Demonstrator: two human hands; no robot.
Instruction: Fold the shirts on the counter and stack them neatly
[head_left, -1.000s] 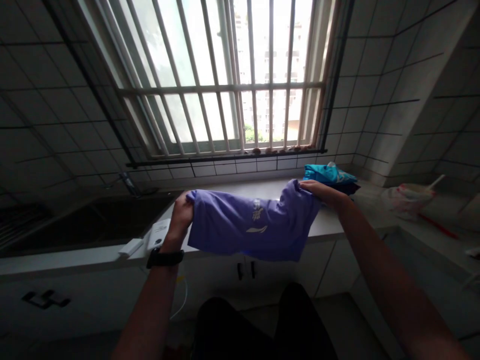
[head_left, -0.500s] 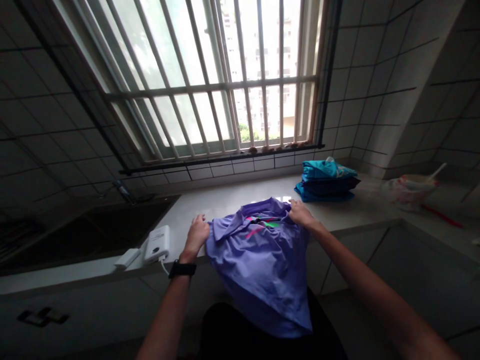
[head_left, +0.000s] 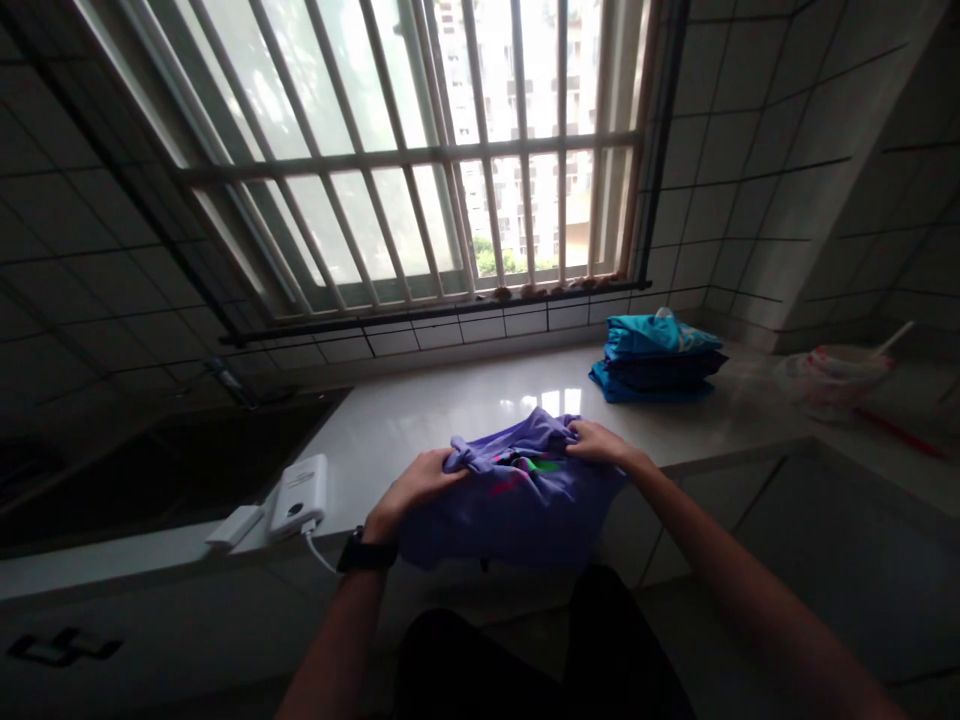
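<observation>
A purple shirt with a pink and green print hangs in folds over the counter's front edge. My left hand, with a dark watch on the wrist, is closed on the shirt's left upper part, where the cloth bunches up. On the other side my right hand grips the right upper part near the collar. The fingertips of both hands are partly hidden in the fabric.
A stack of folded blue clothes lies at the back right of the white counter. At left are a white power bank with a cable, a small white block and the dark sink. A plastic-wrapped bowl stands far right.
My left hand has moved right, inward along the shirt, bunching its upper left part. The shirt's lower end has swung up and away from my legs. The right hand stays on its side.
</observation>
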